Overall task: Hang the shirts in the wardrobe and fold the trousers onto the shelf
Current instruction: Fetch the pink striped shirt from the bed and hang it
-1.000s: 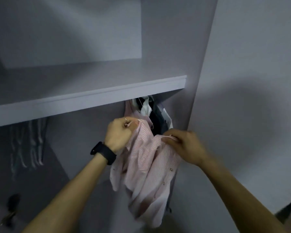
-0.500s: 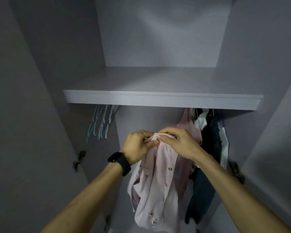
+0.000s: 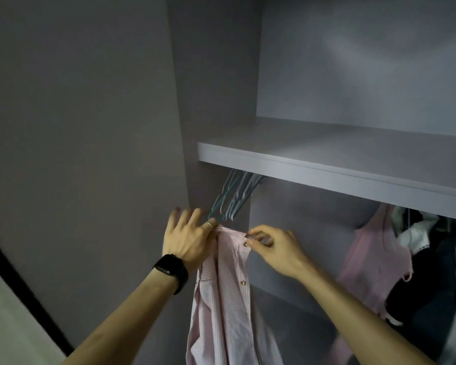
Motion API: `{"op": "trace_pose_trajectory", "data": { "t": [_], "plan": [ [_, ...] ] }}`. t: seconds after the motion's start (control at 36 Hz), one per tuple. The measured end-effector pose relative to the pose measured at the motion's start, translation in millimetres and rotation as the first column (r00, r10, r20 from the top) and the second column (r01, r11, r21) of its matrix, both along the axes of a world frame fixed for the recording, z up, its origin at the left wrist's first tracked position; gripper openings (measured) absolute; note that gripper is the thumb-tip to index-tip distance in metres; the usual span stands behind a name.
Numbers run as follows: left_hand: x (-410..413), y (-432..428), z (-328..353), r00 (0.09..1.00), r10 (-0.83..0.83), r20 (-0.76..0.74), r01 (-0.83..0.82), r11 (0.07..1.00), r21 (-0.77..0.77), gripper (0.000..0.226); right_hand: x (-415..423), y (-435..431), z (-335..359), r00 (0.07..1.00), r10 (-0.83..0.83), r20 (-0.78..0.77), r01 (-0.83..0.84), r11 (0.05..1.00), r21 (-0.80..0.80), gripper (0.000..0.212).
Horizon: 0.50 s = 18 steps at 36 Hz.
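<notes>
Wardrobe interior, dim light. Shelf [image 3: 327, 177] runs from the left side wall [image 3: 213, 101] off to the right; its front edge sits just above the hands. The shelf top is bare where visible.

Under the shelf, left end: a bunch of empty hangers [image 3: 234, 198], slanting down toward the left hand. Under the shelf, right end: a pink top [image 3: 371, 256] and dark clothes [image 3: 429, 291], hanging packed close together. Between the hangers and the pink top there is an open stretch below the shelf edge, backed by bare rear panel.

Striped pink shirt [image 3: 221, 301] is held up in that stretch, toward its left end, just below the hangers. It hangs limp from its top edge, with two buttons showing down the front.

Right hand [image 3: 274, 250]: thumb and fingertips pinched together on the shirt's top edge, right beside the upper button.

Left hand [image 3: 187, 239]: at the other end of the top edge, against the cloth. Fingers are splayed upward and blurred, tips near the lowest hanger ends. The finger with a ring [image 3: 209, 224] lies at the cloth. Thumb is hidden, so I cannot tell whether this hand grips the shirt. Black watch [image 3: 170, 268] on the wrist.
</notes>
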State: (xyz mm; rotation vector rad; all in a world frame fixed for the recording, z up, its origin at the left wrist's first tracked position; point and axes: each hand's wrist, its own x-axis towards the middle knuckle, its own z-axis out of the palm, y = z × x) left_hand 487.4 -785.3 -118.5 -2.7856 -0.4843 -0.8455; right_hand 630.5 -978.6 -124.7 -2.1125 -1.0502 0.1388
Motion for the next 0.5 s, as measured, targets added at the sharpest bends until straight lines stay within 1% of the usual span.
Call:
{"op": "trace_pose_trajectory", "data": {
  "t": [0.06, 0.11, 0.14, 0.19, 0.28, 0.33, 0.39, 0.5],
  "plan": [
    [-7, 24, 0, 0.998, 0.069, -0.009, -0.068, 0.996, 0.049, 0.02, 8, 17, -5, 0.999, -0.007, -0.033, 0.006, 0.999, -0.033, 0.022],
    [-15, 46, 0, 0.993, 0.117, -0.029, -0.113, 0.986, 0.124, 0.011, 18, 34, -11, 0.996, -0.048, -0.075, 0.044, 0.998, -0.05, 0.025],
    [-18, 60, -2, 0.99, 0.14, -0.032, -0.133, 0.978, 0.157, 0.012, 25, 46, -15, 0.993, -0.075, -0.092, 0.07, 0.996, -0.063, 0.027],
    [-22, 78, -3, 0.986, 0.166, -0.026, -0.158, 0.968, 0.192, 0.024, 38, 65, -21, 0.984, -0.137, -0.117, 0.128, 0.988, -0.088, 0.032],
    [-19, 107, -17, 0.981, 0.195, 0.022, -0.192, 0.932, 0.309, 0.035, 60, 106, -40, 0.964, -0.224, -0.14, 0.208, 0.971, -0.121, 0.048],
    [-18, 117, -22, 0.983, 0.18, 0.04, -0.182, 0.911, 0.37, 0.034, 74, 126, -46, 0.946, -0.271, -0.178, 0.247, 0.958, -0.144, 0.056],
    [-16, 129, -27, 0.985, 0.153, 0.079, -0.172, 0.885, 0.433, 0.032, 87, 148, -55, 0.927, -0.323, -0.192, 0.296, 0.942, -0.155, 0.059],
    [-11, 153, -35, 0.988, 0.086, 0.131, -0.142, 0.843, 0.519, 0.024, 112, 185, -76, 0.848, -0.466, -0.25, 0.451, 0.885, -0.121, 0.065]
  ]
}}
